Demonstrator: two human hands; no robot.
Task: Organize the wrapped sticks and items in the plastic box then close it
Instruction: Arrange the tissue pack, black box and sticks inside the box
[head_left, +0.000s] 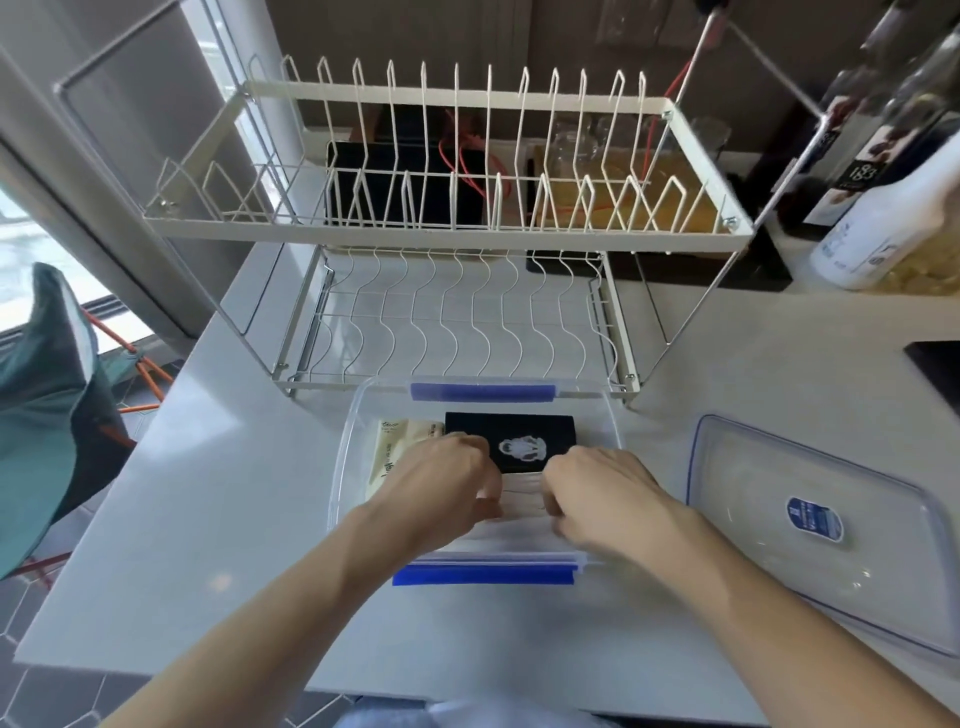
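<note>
While both hands work inside the plastic box (343, 457) on the tabletop (218, 467), sorting looks unfinished: left hand (441, 486) and right hand (597, 499) curl fingers over pale wrapped sticks (519, 499) (grip unclear), and 1 lid (779, 499) lies beside it.

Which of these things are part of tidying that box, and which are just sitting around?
Part of the job:
plastic box
black packet
cream packet
wrapped sticks, gripped by left hand and right hand
lid, off to the right

Just lying about:
dish rack
white bottle
green chair
</note>
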